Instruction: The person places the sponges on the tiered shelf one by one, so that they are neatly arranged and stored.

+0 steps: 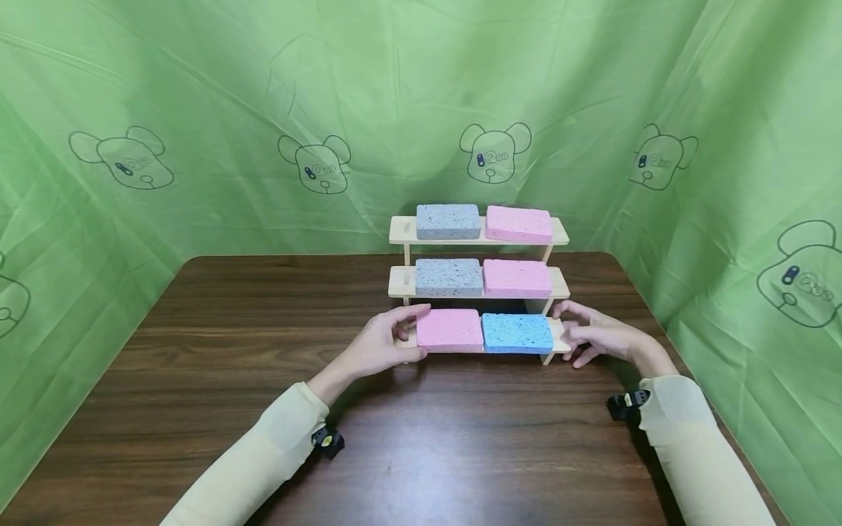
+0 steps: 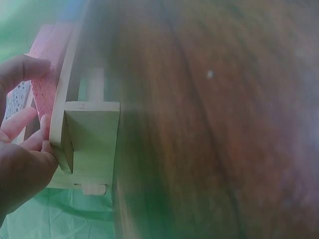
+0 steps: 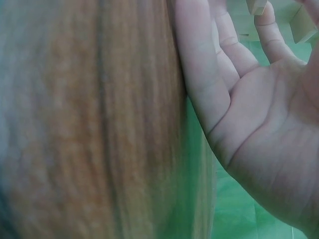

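My left hand [image 1: 378, 343] is at the left end of the wooden rack's bottom tier [image 1: 559, 332]. Its thumb lies at the front and a finger at the back of a pink sponge [image 1: 449, 329], which it pinches there. Right beside this stands a blue sponge [image 1: 517, 332] on the same tier. My right hand [image 1: 605, 336] is around the tier's right end, fingers loosely bent and fingertips right at the wood. Its palm [image 3: 264, 119] shows bare in the right wrist view.
On the middle tier lie a grey sponge [image 1: 449, 277] and a pink sponge [image 1: 517, 277]. The top tier bears another grey sponge [image 1: 448, 221] and pink sponge [image 1: 518, 223]. The rack stands toward the back of the dark wooden table [image 1: 460, 446], before a green curtain [image 1: 395, 88].
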The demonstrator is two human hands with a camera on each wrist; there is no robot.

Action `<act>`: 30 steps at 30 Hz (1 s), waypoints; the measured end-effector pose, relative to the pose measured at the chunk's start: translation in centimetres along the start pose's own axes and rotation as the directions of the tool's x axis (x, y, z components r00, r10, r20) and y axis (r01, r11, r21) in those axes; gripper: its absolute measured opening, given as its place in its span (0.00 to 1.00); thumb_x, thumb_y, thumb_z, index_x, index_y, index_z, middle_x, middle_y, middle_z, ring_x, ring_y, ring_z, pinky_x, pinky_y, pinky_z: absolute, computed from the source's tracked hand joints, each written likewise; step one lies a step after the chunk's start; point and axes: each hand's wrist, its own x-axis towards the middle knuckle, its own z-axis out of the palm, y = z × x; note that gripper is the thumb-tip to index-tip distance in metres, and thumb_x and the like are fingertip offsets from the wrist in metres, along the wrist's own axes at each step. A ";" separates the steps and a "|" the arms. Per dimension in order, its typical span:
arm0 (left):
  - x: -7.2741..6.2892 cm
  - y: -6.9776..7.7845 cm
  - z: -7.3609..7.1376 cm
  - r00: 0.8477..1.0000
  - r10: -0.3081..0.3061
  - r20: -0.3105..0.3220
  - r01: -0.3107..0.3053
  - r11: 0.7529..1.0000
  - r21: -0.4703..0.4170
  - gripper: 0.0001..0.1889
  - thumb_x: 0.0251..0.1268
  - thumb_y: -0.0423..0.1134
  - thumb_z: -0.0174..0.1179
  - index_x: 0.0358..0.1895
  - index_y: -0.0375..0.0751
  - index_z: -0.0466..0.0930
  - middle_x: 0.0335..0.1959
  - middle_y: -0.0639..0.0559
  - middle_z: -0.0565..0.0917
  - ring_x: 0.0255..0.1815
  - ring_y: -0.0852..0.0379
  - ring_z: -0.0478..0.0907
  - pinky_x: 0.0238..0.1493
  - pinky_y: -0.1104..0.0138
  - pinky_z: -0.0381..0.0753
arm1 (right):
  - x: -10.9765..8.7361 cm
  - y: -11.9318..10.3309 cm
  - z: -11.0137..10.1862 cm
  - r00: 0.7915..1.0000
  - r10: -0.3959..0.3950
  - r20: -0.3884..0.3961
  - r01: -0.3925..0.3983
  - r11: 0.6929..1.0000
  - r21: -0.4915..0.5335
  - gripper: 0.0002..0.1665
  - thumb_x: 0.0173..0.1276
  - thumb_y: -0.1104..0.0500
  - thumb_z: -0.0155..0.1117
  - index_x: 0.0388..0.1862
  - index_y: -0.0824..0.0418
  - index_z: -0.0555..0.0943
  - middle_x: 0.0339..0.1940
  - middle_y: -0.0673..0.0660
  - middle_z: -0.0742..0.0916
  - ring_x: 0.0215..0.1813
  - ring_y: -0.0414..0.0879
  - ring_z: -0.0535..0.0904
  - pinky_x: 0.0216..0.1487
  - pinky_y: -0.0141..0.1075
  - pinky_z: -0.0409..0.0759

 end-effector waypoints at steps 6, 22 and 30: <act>0.1 -0.1 0.0 1.000 0.003 0.006 -0.003 1.000 -0.030 0.37 0.51 0.32 0.76 0.69 0.41 0.75 0.61 0.49 0.81 0.40 0.50 0.78 0.41 0.62 0.78 | 0.0 0.0 -0.1 1.000 -0.004 0.011 0.004 1.000 0.002 0.22 0.73 0.66 0.52 0.62 0.52 0.60 0.48 0.64 0.82 0.40 0.59 0.84 0.37 0.54 0.87; 0.1 -0.4 -0.2 0.999 0.016 0.035 -0.014 0.997 -0.076 0.37 0.51 0.28 0.74 0.69 0.41 0.73 0.64 0.49 0.79 0.48 0.50 0.79 0.53 0.57 0.79 | 0.2 0.0 -0.2 1.000 -0.004 0.015 0.004 1.000 -0.002 0.21 0.73 0.65 0.52 0.61 0.53 0.60 0.47 0.64 0.82 0.40 0.59 0.84 0.37 0.54 0.87; -0.2 0.8 -0.2 0.999 0.027 0.032 -0.024 0.994 -0.103 0.37 0.51 0.24 0.73 0.69 0.31 0.71 0.64 0.37 0.78 0.50 0.38 0.79 0.55 0.44 0.77 | 0.1 0.1 -0.2 1.000 -0.001 0.013 0.001 1.000 0.005 0.21 0.74 0.66 0.52 0.61 0.52 0.61 0.47 0.64 0.82 0.40 0.59 0.84 0.37 0.55 0.86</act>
